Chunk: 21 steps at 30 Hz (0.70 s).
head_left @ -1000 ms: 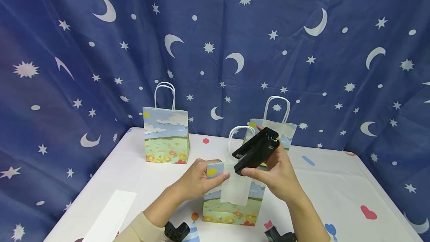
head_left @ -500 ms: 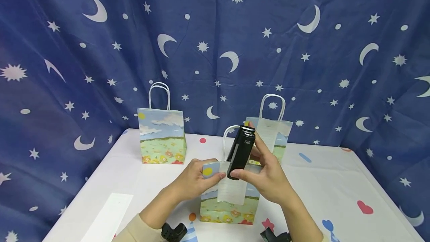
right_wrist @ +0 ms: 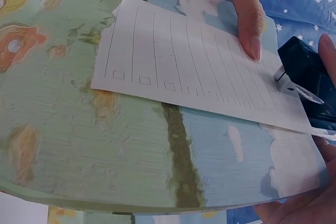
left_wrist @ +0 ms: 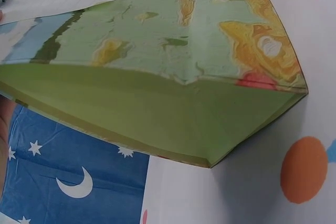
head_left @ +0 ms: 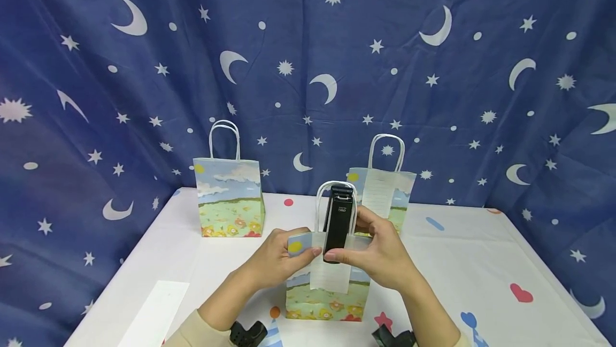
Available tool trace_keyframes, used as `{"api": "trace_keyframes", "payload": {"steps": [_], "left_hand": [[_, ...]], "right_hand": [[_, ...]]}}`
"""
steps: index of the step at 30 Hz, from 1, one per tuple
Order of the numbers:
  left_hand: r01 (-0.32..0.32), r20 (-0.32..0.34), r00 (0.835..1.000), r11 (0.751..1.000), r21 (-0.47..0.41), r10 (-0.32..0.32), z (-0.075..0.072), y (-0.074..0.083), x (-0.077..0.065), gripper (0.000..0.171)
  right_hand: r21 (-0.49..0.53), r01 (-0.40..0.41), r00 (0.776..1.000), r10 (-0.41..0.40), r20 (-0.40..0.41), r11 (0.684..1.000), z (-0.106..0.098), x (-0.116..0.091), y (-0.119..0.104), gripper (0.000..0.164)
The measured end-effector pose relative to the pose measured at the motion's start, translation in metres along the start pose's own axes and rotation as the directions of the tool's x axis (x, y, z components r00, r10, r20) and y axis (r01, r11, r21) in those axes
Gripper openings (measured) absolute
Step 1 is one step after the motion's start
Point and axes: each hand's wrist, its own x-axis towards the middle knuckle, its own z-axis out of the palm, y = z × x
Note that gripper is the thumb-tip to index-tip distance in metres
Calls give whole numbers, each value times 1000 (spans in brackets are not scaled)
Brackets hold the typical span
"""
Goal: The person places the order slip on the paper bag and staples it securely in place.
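At the left side of the white table (head_left: 212, 256), a white paper strip (head_left: 154, 309) is seen lying flat, and beyond it a printed bag (head_left: 228, 202) is set upright. Next, the upper left corner of the front bag (head_left: 327, 304) is pinched by the left hand (head_left: 279, 259), the thumb pressed on the edge of a lined slip (head_left: 331, 277); how the other fingers lie behind the bag cannot be told. This grip is best made firm, so that slip and rim are not allowed to slide apart. Just right of that thumb, at the slip's upper end, the black stapler (head_left: 338, 224) is pinched by the right hand (head_left: 380, 251), the thumb pressed on its lower end, the fingers mostly hidden. The step in hand is judged to be the fastening of slip to rim; whether both layers are caught in the stapler cannot be told. Since a white cord handle (head_left: 317, 213) is seen close to its mouth in the right wrist view, the cord should be cleared before any squeeze is made. Farther right, a third bag (head_left: 403, 192) is partly hidden, with a similar slip (head_left: 379, 192) on its front, by which placement can be matched.
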Motion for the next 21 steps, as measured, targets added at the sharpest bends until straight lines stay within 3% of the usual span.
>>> {"api": "trace_keyframes", "payload": {"steps": [21], "left_hand": [[12, -7, 1000, 1000, 2, -12, -1, 2, 0, 28]], "right_hand": [[69, -14, 999, 11, 39, 998, 2, 0, 1, 59]]}}
